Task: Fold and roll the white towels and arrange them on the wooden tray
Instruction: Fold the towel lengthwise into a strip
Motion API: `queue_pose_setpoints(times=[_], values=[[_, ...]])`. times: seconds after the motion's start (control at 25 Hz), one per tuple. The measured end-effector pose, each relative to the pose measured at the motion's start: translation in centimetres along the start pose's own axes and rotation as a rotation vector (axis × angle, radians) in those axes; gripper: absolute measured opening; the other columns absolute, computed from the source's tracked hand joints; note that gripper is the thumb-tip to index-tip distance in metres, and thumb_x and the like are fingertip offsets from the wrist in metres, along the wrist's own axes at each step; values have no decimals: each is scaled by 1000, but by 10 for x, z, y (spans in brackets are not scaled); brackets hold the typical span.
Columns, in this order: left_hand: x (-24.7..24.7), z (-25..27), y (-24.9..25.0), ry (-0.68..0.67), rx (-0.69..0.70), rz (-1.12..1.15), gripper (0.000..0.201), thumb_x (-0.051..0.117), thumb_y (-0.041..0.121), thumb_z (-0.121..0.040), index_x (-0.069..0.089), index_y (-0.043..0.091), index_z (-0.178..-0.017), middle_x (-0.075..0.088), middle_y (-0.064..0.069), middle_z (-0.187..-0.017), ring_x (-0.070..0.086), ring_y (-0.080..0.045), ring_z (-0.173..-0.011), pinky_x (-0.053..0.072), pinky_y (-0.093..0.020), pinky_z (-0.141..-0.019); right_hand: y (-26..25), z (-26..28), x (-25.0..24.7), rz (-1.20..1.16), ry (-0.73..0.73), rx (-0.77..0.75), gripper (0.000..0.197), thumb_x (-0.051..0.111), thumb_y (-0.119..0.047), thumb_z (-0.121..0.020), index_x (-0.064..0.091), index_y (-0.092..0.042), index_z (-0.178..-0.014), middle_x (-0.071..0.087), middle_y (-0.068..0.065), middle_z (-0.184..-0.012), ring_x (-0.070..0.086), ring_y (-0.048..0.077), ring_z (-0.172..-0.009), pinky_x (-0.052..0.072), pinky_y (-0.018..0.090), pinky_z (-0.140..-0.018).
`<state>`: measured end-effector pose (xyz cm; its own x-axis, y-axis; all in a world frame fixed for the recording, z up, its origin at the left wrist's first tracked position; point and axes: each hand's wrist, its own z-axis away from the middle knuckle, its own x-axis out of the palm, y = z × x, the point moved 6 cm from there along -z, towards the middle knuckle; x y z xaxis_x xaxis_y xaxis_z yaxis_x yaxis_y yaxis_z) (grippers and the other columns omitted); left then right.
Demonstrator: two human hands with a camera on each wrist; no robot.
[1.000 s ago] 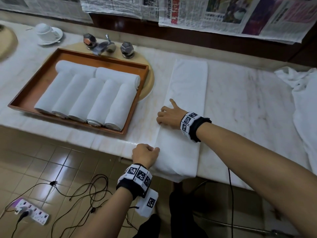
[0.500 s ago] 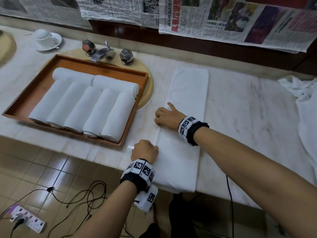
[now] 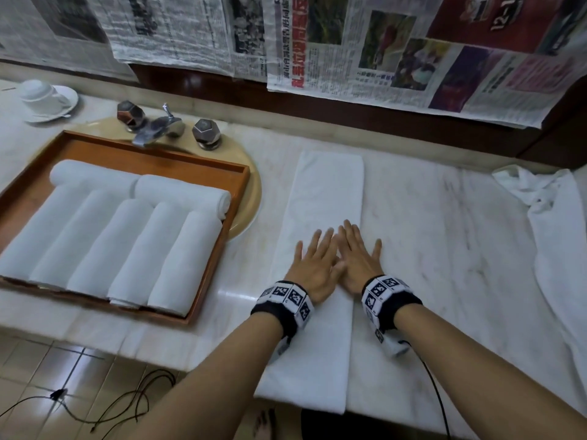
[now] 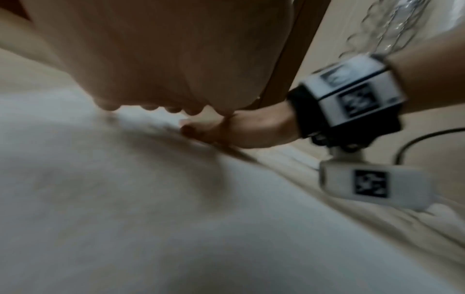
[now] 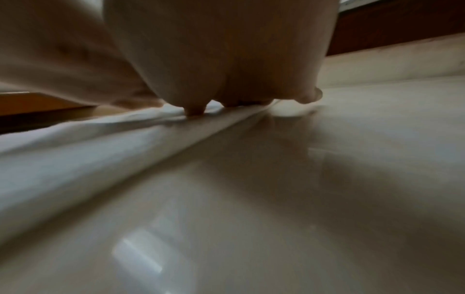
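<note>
A white towel (image 3: 327, 192), folded into a long narrow strip, lies on the marble counter and hangs over its front edge. My left hand (image 3: 313, 265) and right hand (image 3: 360, 260) lie flat side by side on its middle, fingers straight and spread. The left wrist view shows the left hand (image 4: 161, 65) pressing the towel (image 4: 151, 199) with the right hand (image 4: 241, 129) beside it. In the right wrist view the right hand (image 5: 226, 59) presses the towel's edge (image 5: 100, 143). The wooden tray (image 3: 209, 265) at left holds several rolled white towels (image 3: 127, 246).
A tap (image 3: 158, 125) and beige basin rim (image 3: 251, 198) sit behind the tray. A cup and saucer (image 3: 44, 96) stand at far left. Loose white towels (image 3: 559, 236) are heaped at the right. Newspapers (image 3: 349, 46) cover the wall. Cables (image 3: 127, 398) lie on the floor.
Both hands let go of the towel's left edge, opened flat and came together on its middle. The view shifted closer and to the right.
</note>
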<state>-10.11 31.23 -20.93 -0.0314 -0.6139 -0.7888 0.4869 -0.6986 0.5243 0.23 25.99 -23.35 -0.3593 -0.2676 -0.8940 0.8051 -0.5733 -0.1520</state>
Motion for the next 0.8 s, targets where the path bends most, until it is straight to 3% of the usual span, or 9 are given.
queue_pose_setpoints(times=[0.08, 0.2, 0.24, 0.36, 0.4, 0.44, 0.56, 0.72, 0.8], values=[[4, -17, -26, -33, -134, -68, 64, 11, 51, -102, -15, 22, -153, -25, 3, -158, -26, -17, -144, -13, -48, -118, 3, -1, -3, -6, 29, -5, 72, 24, -52, -100, -10, -17, -154, -21, -4, -160, -17, 11, -147, -2, 61, -115], [-23, -26, -56, 118, -693, 134, 74, 10, 57, -99, -17, 14, -152, -32, -8, -155, -31, -23, -142, -20, -47, -115, 8, -4, -16, 13, 123, -5, 75, 30, -61, -95, 5, -23, -154, -5, -8, -162, 0, 13, -147, 13, 61, -110], [-29, -38, -44, 120, -665, 155, 75, 10, 58, -99, -17, 12, -151, -32, -8, -154, -31, -23, -142, -20, -47, -114, 10, -6, -20, 9, 145, -3, 77, 33, -65, -91, 9, -26, -153, 0, -9, -161, 5, 13, -146, 18, 60, -106], [-26, -79, 5, -16, -132, 51, 63, 7, 51, -102, -11, 19, -153, -26, 3, -157, -25, -16, -145, -17, -45, -116, 15, -12, -29, -63, 145, 28, 84, 42, -71, -77, 20, -33, -149, 9, -9, -159, 13, 13, -143, 20, 58, -102], [-28, -88, -1, -58, -74, 21, 60, 7, 49, -102, -10, 22, -154, -24, 5, -158, -23, -15, -145, -16, -45, -117, 15, -13, -30, -53, 138, 38, 87, 43, -72, -76, 20, -32, -149, 9, -9, -159, 13, 13, -142, 20, 57, -102], [-33, -97, -17, -49, -112, -24, 59, 7, 48, -102, -10, 24, -154, -23, 7, -159, -22, -15, -146, -16, -45, -117, 14, -14, -30, -27, 132, 44, 88, 42, -71, -76, 18, -29, -150, 8, -9, -159, 13, 13, -142, 21, 56, -102], [-70, -98, -70, 98, -579, 42, 65, 10, 48, -102, -13, 15, -153, -23, 1, -159, -20, -19, -146, -13, -47, -118, 14, -17, -28, -4, 105, 76, 86, 39, -64, -83, 9, -23, -153, 3, -6, -160, 9, 15, -144, 18, 58, -105], [-56, -90, -26, -67, -209, -42, 63, 12, 44, -104, -12, 13, -153, -22, 1, -159, -17, -16, -147, -10, -42, -119, 26, -25, -24, -58, 52, 137, 76, 29, -53, -96, -6, -19, -154, -16, -5, -161, -11, 14, -148, 2, 67, -110], [-35, -81, -21, -156, -127, -77, 63, 15, 43, -104, -14, 16, -153, -24, 4, -158, -19, -13, -147, -9, -42, -119, 36, -33, -23, -73, 10, 150, 70, 19, -50, -100, -16, -18, -152, -27, -7, -158, -22, 11, -145, -7, 69, -109]])
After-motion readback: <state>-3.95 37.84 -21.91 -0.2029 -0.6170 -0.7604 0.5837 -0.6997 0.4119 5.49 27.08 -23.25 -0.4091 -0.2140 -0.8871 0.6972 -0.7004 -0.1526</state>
